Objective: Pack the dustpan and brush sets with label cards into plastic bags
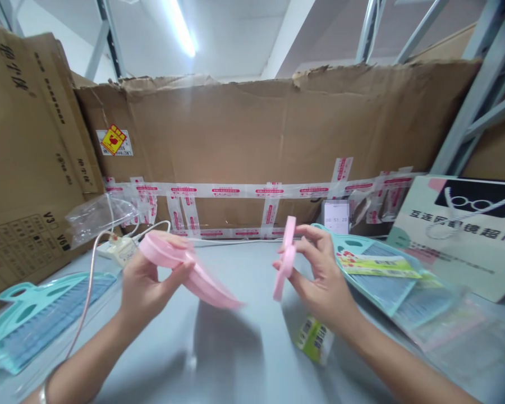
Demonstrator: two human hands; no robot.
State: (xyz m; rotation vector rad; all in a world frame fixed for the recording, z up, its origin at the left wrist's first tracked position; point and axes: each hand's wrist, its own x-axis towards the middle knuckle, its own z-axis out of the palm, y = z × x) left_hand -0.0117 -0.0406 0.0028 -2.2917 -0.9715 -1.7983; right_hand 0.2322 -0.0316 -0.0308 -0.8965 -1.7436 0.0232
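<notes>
Large cardboard box [278, 151] standing across back of frame, taped along lower edge; contents not showing. Clear plastic bag [99, 216] lying at left middle, looking empty. Left hand [145, 289] closing grip around pink dustpan [193, 269], thumb and fingers wrapping its handle end, pan blurring toward frame centre. Right hand [320, 275] pinching pink brush [286, 258] edge-on, upright, just right of centre. Pink pieces sitting apart, above grey worktop [235, 348]. Teal dustpan [37, 320] lying lower left; teal packaged sets [382, 275] lying at right.
</notes>
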